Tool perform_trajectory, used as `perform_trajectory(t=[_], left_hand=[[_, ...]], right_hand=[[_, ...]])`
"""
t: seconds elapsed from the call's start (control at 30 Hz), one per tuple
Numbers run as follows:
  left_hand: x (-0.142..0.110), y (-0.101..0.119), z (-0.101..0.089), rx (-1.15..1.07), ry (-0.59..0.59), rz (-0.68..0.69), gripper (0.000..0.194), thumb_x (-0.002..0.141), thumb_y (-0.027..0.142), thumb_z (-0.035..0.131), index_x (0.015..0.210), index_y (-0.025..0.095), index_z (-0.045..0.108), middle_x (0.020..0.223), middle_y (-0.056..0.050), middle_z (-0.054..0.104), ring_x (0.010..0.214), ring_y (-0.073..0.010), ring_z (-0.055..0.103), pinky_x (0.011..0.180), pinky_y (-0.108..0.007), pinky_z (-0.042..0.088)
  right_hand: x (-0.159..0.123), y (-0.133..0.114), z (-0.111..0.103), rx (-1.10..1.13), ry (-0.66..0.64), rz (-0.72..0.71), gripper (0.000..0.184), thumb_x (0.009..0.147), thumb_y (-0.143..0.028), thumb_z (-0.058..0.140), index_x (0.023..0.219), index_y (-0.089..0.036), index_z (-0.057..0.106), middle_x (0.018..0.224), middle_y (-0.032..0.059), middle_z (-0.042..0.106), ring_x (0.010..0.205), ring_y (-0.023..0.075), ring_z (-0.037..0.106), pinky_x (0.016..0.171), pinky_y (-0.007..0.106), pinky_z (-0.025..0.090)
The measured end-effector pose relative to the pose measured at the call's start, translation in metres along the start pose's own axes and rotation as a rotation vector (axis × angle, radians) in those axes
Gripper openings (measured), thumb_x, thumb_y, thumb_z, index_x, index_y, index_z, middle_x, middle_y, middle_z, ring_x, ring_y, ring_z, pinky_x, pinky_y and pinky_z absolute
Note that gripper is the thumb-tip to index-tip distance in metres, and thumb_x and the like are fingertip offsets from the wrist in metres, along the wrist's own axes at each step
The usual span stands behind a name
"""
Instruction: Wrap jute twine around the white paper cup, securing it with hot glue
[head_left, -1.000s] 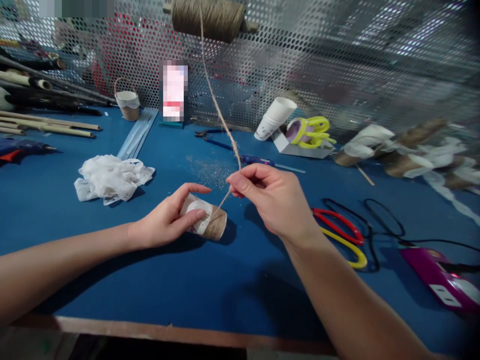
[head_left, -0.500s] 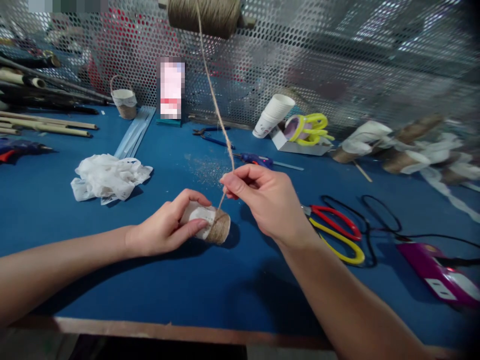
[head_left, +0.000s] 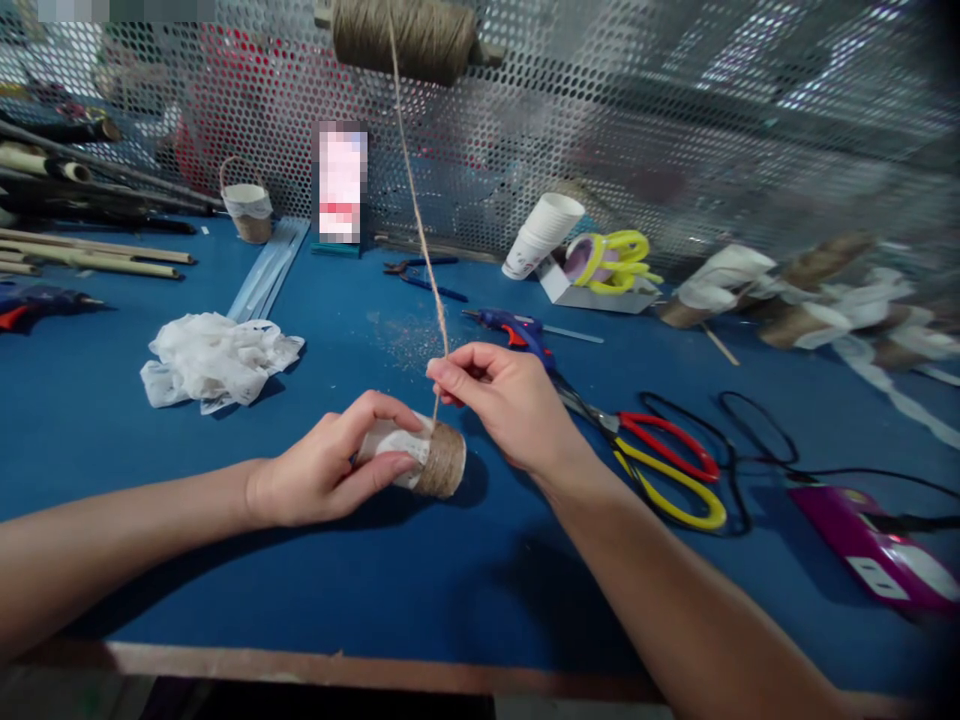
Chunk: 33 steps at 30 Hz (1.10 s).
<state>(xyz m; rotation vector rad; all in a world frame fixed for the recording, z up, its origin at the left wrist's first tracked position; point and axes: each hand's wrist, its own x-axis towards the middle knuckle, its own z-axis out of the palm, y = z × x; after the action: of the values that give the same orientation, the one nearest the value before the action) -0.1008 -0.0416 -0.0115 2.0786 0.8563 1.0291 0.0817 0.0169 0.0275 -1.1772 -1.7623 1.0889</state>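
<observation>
On its side above the blue table lies a white paper cup, its one end wound with brown twine. My left hand grips the cup by its white part, thumb in front and fingers over the top. My right hand pinches the jute twine between thumb and fingertips, just above the cup. From there the strand runs up taut to a big twine spool on the mesh wall. The fingers of my right hand below the pinch are curled in.
Scissors with red and yellow handles and a blue glue gun lie right of my hands. Crumpled white lace is to the left. Stacked paper cups, a small basket and a purple power strip stand around.
My right hand has moved slightly left and down with the twine, closer to the cup. The cup appears slightly turned in my left hand, its wound end shifted a little right.
</observation>
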Motion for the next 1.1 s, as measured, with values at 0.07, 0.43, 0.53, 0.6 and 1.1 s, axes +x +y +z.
perform_trajectory(t=[0.07, 0.43, 0.53, 0.6, 1.1], left_hand=[[0.0, 0.0, 0.0, 0.01, 0.008, 0.03, 0.018, 0.09, 0.022, 0.047, 0.106, 0.018, 0.041, 0.08, -0.001, 0.056, 0.051, -0.0066, 0.044, 0.047, -0.018, 0.038], [0.0, 0.004, -0.003, 0.127, 0.043, 0.152, 0.014, 0.089, 0.021, 0.046, 0.102, 0.018, 0.045, 0.062, 0.003, 0.054, 0.039, -0.007, 0.041, 0.04, -0.019, 0.036], [0.001, 0.006, -0.004, 0.146, 0.06, 0.202, 0.014, 0.088, 0.018, 0.047, 0.101, 0.018, 0.046, 0.065, 0.002, 0.058, 0.043, -0.0081, 0.047, 0.043, -0.019, 0.039], [0.001, 0.007, -0.004, 0.157, 0.066, 0.251, 0.014, 0.087, 0.016, 0.047, 0.101, 0.019, 0.046, 0.068, 0.001, 0.061, 0.047, -0.009, 0.052, 0.047, -0.019, 0.042], [0.006, 0.0, 0.001, -0.086, 0.184, -0.134, 0.018, 0.089, 0.026, 0.049, 0.104, 0.016, 0.045, 0.073, 0.001, 0.053, 0.054, -0.0081, 0.046, 0.049, -0.018, 0.042]], right_hand=[[-0.001, 0.0, 0.001, -0.011, -0.013, 0.005, 0.026, 0.074, -0.041, 0.065, 0.065, -0.017, 0.061, 0.06, -0.0004, 0.061, 0.056, 0.0114, 0.053, 0.058, 0.027, 0.043], [-0.003, -0.001, 0.004, -0.036, -0.099, 0.058, 0.026, 0.073, -0.041, 0.064, 0.061, -0.018, 0.059, 0.059, -0.0015, 0.058, 0.054, 0.0105, 0.048, 0.055, 0.026, 0.039], [-0.004, 0.0, 0.006, 0.009, -0.124, 0.089, 0.027, 0.071, -0.042, 0.065, 0.061, -0.018, 0.059, 0.058, -0.0021, 0.056, 0.053, 0.01, 0.046, 0.052, 0.025, 0.037], [-0.004, 0.001, 0.007, 0.042, -0.152, 0.12, 0.028, 0.07, -0.043, 0.066, 0.062, -0.017, 0.059, 0.058, -0.003, 0.054, 0.052, 0.0094, 0.044, 0.049, 0.024, 0.035], [0.008, 0.017, 0.007, 0.093, -0.041, 0.239, 0.03, 0.074, -0.045, 0.062, 0.081, -0.016, 0.057, 0.07, 0.0007, 0.06, 0.058, 0.0105, 0.052, 0.054, 0.025, 0.041]])
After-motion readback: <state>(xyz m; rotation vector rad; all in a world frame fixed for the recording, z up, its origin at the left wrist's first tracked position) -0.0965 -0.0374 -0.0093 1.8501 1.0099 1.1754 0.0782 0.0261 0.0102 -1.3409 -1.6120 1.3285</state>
